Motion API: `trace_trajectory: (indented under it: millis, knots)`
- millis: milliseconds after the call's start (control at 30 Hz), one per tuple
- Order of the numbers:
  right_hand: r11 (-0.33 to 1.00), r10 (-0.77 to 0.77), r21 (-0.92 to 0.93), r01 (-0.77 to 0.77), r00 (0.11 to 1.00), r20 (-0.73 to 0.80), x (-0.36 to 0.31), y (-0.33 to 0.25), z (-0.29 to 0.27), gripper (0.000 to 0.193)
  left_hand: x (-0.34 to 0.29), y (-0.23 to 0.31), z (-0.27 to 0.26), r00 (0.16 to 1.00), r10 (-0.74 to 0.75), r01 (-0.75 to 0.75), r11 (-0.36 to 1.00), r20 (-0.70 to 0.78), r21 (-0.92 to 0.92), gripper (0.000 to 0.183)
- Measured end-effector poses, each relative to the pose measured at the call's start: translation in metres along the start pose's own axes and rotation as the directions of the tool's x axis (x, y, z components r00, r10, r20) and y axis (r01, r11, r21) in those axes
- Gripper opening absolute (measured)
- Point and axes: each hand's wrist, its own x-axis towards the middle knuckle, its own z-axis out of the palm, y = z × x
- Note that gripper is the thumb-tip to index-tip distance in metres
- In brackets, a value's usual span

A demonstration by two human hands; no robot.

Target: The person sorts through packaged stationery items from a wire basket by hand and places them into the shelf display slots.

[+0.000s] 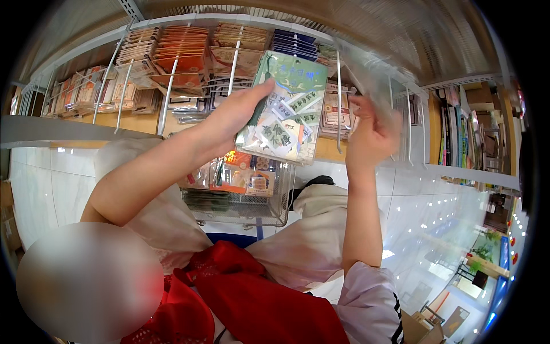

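My left hand point(232, 114) grips the left edge of a stack of clear-wrapped sticker packs point(283, 112), green at the top with pale printed shapes below, held up in front of the shelf. My right hand point(369, 135) is raised to the right of the stack, fingers curled around a blurred clear plastic packet point(372, 80) near a metal divider rod point(339, 103). A wire basket point(246, 198) with more flat packets sits below, between my knees.
A white shelf point(74, 132) carries rows of orange, tan and dark blue packets point(183, 51) split by metal rods. Further shelving with books stands at the right point(458, 137). White glossy floor tiles point(435, 223) spread below; red fabric point(246, 298) lies on my lap.
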Motion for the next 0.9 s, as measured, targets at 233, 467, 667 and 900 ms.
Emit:
trace_trajectory:
  millis: [233, 467, 667, 900]
  knots:
    - [0.850, -0.483, -0.071, 0.522, 0.827, 0.288, -0.001, 0.004, 0.009, 0.019, -0.005, 0.007, -0.002, 0.992, 0.098, -0.092, 0.993, -0.081, 0.073, 0.039]
    - [0.731, 0.378, 0.513, -0.449, 0.893, 0.243, -0.008, 0.004, 0.008, 0.026, -0.011, -0.002, -0.002, 0.952, 0.301, -0.265, 0.904, -0.058, 0.334, 0.028]
    - [0.406, 0.543, 0.576, -0.710, 0.694, 0.473, -0.012, 0.004, 0.021, 0.030, -0.003, -0.004, -0.004, 0.929, 0.363, -0.282, 0.816, -0.068, 0.505, 0.036]
    - [0.374, 0.620, 0.692, -0.618, 0.721, 0.309, 0.008, 0.039, -0.014, 0.027, -0.006, 0.005, -0.007, 0.891, 0.444, -0.336, 0.784, -0.093, 0.523, 0.035]
